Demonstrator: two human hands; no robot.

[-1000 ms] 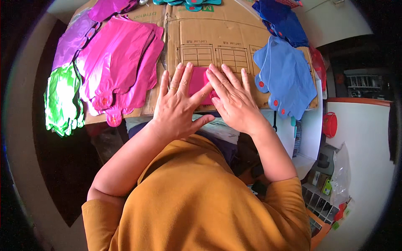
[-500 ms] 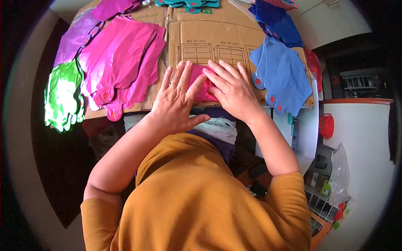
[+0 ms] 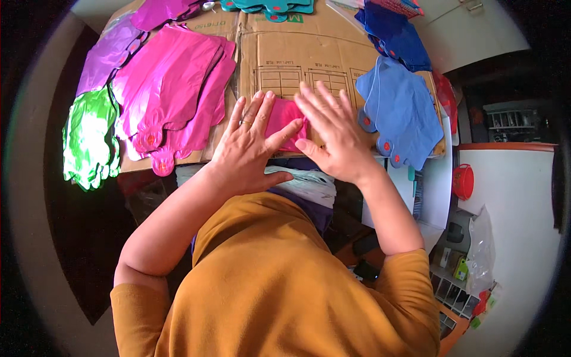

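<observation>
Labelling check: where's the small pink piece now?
In the head view, upper centre, the small pink piece lies on the cardboard between left hand and right hand, left of the light-blue stack.

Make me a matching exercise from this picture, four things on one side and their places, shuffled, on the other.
Things
1. green pile
2. light blue pile
3. small pink sheet
4. red bucket

Places
A. between the left hand and the right hand
B. off the cardboard, to the right
C. left of the large pink pile
D. on the cardboard, right of the right hand

Pairs: 1-C, 2-D, 3-A, 4-B
</observation>
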